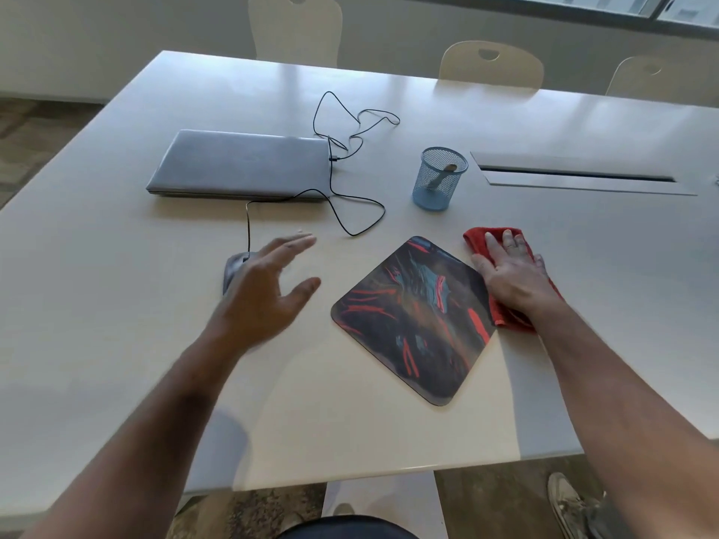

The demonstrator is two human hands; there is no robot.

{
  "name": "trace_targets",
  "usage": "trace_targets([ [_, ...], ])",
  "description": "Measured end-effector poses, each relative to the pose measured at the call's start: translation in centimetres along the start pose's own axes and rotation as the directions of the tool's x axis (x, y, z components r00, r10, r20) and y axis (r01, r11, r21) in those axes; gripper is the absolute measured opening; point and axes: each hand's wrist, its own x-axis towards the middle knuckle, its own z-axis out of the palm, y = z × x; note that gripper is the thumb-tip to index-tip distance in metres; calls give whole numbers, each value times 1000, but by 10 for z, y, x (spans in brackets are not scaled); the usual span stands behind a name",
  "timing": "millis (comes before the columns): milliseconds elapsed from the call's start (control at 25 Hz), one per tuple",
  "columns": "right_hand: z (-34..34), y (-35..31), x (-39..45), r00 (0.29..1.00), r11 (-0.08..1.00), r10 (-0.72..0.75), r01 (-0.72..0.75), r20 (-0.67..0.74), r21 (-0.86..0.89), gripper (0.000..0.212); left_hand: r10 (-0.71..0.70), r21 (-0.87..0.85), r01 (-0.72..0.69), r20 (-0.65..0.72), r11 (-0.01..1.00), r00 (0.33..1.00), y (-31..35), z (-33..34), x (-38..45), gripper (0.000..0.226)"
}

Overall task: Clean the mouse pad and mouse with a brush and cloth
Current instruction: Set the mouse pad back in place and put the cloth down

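The right hand [509, 272] lies flat with straight fingers on the red cloth [505, 309] beside the dark patterned mouse pad [412, 320] near the desk's [116, 305] front edge, while the released left hand [264, 293] hovers over the grey corded mouse [232, 268], which should be gripped firmly by its sides.

The mouse pad [414, 319] lies at centre frame on the surface [116, 266], the cloth [502, 274] touching its right edge. The mouse [232, 268] sits centre left, well apart from the pad. Above it lies the laptop [243, 163], with the mesh cup [439, 178] to its right, a brush [441, 175] inside
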Motion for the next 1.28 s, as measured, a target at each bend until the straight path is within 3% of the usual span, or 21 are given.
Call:
trace_targets([
  [160,7,-1,-2,998,995,17,-12,58,-94,81,-44,-28,47,112,999,993,10,29,5,47],
  [320,0,-7,-3,996,996,44,-37,82,-81,82,-140,72,131,144,989,980,17,52,5,42],
  [400,-1,-16,-6,999,999,-9,7,-46,-44,78,-190,154,166,158,974,969,21,59,5,42],
  [480,2,-33,-12,955,988,-151,144,-253,-49,64,-216,225,176,166,958,962,25,64,6,43],
  [600,9,-62,-20,917,955,-297,292,-265,-59,43,-249,281,190,191,941,950,33,69,10,39],
  [880,6,-80,-12,955,973,-203,221,-216,66,37,-387,326,303,233,896,892,38,74,24,31],
  [1080,1,-81,-4,976,970,-137,166,-167,177,45,-407,276,341,235,899,883,36,75,27,16],
  [1280,3,-84,2,976,967,-93,136,-197,216,38,-427,258,368,232,893,874,26,72,35,13],
])
